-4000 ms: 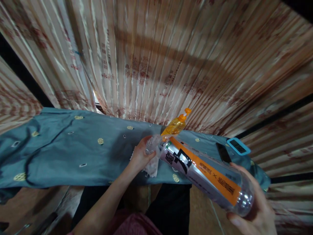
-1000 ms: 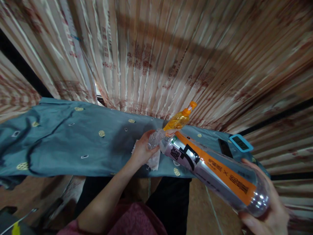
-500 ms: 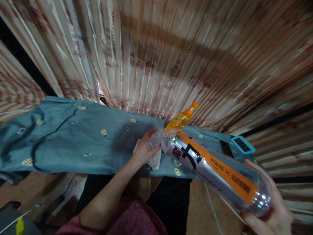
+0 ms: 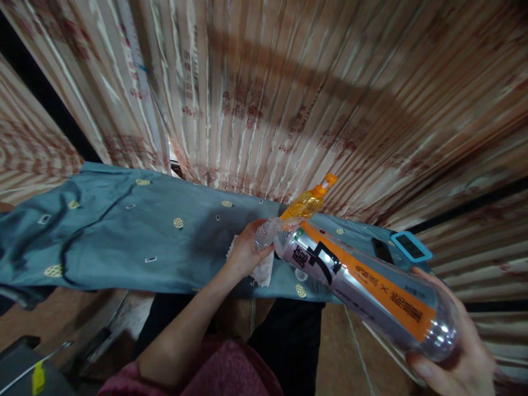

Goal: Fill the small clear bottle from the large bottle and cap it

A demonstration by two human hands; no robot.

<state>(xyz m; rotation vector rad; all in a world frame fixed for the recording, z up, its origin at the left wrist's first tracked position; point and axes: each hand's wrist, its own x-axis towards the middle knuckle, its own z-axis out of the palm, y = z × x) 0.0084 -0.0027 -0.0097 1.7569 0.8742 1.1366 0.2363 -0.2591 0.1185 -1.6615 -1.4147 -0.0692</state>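
Observation:
My right hand grips the base of a large clear plastic bottle with a silver and orange label, tilted so its neck points down to the left. My left hand is closed round a small clear container held at the big bottle's mouth, above a white tissue on the blue patterned cloth. A small orange-capped bottle of yellow liquid stands just behind the two mouths.
The blue cloth covers a long narrow table in front of striped curtains. A black phone and a small device with a blue frame lie at the table's right end. My dark trousers and a reddish garment show below.
The view has shifted slightly. The big bottle stays tilted at the small container, and my right hand has sunk a little lower in the picture. Both hands keep their grips.

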